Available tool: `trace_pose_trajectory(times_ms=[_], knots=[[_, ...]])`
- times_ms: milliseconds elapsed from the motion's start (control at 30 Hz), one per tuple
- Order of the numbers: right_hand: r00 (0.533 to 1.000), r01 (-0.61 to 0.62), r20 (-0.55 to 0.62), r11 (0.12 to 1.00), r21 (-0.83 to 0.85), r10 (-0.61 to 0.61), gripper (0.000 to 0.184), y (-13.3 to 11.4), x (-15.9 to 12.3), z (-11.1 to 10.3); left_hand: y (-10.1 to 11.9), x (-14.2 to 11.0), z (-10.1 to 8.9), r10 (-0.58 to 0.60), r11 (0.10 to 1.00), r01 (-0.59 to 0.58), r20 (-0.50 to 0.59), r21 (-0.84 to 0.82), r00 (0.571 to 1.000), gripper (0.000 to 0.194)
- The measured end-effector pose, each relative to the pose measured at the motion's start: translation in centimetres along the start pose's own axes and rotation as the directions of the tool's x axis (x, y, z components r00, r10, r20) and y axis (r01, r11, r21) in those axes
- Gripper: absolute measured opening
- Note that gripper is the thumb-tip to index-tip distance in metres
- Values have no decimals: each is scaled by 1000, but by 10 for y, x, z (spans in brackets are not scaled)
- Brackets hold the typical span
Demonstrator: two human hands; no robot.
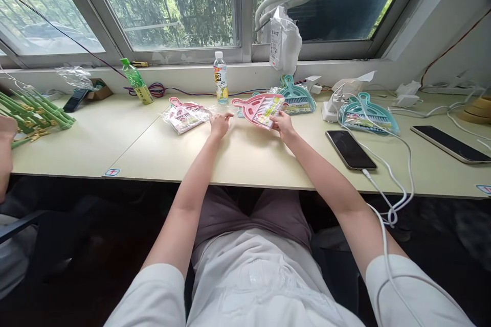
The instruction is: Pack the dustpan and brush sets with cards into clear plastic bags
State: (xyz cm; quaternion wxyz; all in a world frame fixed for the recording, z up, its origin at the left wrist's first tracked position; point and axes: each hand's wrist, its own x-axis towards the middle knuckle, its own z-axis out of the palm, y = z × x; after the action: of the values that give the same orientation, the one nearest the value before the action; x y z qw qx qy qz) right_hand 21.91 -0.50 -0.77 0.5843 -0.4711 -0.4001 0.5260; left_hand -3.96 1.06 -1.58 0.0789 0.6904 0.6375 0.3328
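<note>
My right hand (pixel 283 125) grips a pink dustpan (pixel 253 107) by its right end. The dustpan is tilted above the table, its handle pointing left, with a printed card and brush bristles on its face. My left hand (pixel 220 125) is closed with its fingers curled; something clear, like plastic film, shows by the fingertips, but what they hold is not plain. Just left of that hand lies another pink dustpan (pixel 187 115) in clear wrapping. Behind my right hand are teal dustpans (pixel 297 99), partly covered by the pink one.
A clear bottle (pixel 221 82) and a green bottle (pixel 138 82) stand at the back. A wrapped teal dustpan (pixel 368 115), a phone (pixel 350 149) with a white cable and another phone (pixel 452 144) lie right. Another person's hand (pixel 5 130) is beside green stalks (pixel 38 115) at far left.
</note>
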Motion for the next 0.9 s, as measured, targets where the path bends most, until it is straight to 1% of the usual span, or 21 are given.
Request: trace_pose_trajectory(times_ms=[100,167,233,333,367,433,567,667,767,833,900], knots=[[1000,-1,-8,1000,7,1,35,-2,2,-3,2,-2,1,0,998,3,52,-56,999,54],[1000,-16,-3,1000,-4,16,34,-1,2,-4,4,-6,2,-5,1000,5,74,-2,997,59],[1000,-23,16,1000,-22,23,34,-1,1,-4,6,-11,4,14,995,-21,78,93,997,54],[998,-1,57,999,-46,3,36,0,0,-2,8,-14,5,47,979,-71,127,191,991,36],[998,10,67,999,-51,-7,37,0,0,-1,8,-14,6,52,975,-83,151,205,987,34],[997,23,72,998,-63,-18,38,0,0,0,7,-13,6,64,969,-104,177,224,982,37],[999,10,34,993,-116,-6,39,0,2,1,7,-13,3,72,950,-117,164,288,984,43],[1000,3,-4,989,-150,-4,39,1,4,-1,9,-14,-2,12,941,-68,169,333,986,42],[1000,9,-9,988,-154,-10,41,1,4,-1,11,-15,-7,-61,943,4,160,334,985,42],[1000,19,9,989,-148,-18,42,1,4,0,12,-15,-9,-64,941,19,122,337,991,45],[999,25,46,990,-142,-19,40,0,2,1,12,-15,-10,-28,943,7,58,334,998,54]])
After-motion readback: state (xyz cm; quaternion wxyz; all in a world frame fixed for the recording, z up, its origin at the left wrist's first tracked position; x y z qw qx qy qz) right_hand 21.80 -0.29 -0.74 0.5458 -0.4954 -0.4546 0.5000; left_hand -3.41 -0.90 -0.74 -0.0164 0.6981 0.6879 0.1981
